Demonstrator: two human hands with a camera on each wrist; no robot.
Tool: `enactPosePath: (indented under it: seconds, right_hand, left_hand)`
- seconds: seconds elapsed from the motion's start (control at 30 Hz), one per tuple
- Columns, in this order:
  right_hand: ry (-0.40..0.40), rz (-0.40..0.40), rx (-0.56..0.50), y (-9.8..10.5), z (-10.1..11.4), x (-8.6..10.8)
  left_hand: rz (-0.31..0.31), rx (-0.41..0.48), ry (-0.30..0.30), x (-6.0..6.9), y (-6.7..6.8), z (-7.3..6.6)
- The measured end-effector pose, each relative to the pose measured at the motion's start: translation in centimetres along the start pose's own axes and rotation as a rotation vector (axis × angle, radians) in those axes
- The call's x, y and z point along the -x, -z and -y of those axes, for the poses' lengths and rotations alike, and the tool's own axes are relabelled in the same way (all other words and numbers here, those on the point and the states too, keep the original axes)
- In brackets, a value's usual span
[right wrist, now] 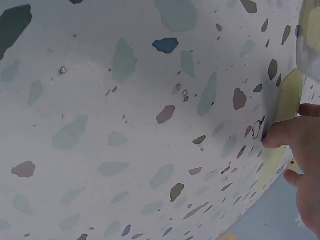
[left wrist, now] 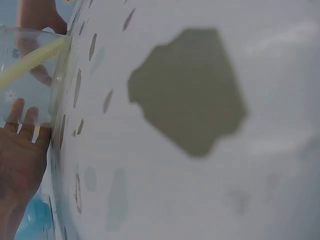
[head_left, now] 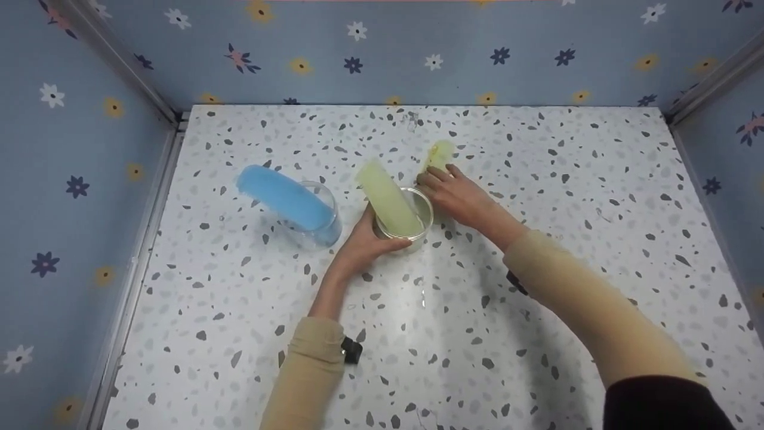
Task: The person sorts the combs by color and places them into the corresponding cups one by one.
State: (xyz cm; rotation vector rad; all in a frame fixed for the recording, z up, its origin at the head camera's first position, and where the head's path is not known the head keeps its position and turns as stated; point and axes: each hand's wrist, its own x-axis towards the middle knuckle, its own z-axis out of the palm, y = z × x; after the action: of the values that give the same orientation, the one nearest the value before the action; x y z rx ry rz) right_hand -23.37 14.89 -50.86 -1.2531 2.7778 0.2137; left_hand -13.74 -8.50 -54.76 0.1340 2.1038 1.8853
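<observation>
My left hand (head_left: pixel 367 239) curls round the side of a clear cup (head_left: pixel 425 212), its thumb along the near side. A pale yellow-green strip (head_left: pixel 391 200) stands tilted inside that cup, its upper end leaning out to the left. In the left wrist view, the strip (left wrist: pixel 32 61) shows a rough edge through the clear wall. To the right of the cup, my right hand (head_left: pixel 456 194) grips a second yellow-green strip (head_left: pixel 440 154) lying on the table. The right wrist view shows the thumb and fingers on this lower strip (right wrist: pixel 290 95), partly covering it.
Left of the held cup, another clear cup (head_left: pixel 328 194) holds a blue strip (head_left: pixel 283 192) that leans out to the left. The speckled white table (head_left: pixel 477 346) is bounded by flowered blue panels (head_left: pixel 394 54) at the back and on both sides.
</observation>
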Motion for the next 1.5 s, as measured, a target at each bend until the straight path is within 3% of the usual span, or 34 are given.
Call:
enactPosePath:
  seconds: [0.43,0.73,0.97,1.5]
  right_hand:
    - [0.084,0.033,0.15,0.3,-0.3,-0.1]
    - [0.17,0.007,0.21,0.8,-0.9,-0.4]
    - [0.195,0.067,0.281,1.4,-1.2,-0.5]
    - [0.071,0.037,0.228,1.3,-3.2,1.2]
  left_hand:
    - [-0.004,0.0,0.01,0.0,0.0,0.0]
    - [-0.012,-0.032,0.019,0.0,0.0,0.1]
    - [-0.014,-0.034,0.012,-0.1,0.0,0.2]
    - [-0.028,-0.065,0.026,0.0,0.2,0.1]
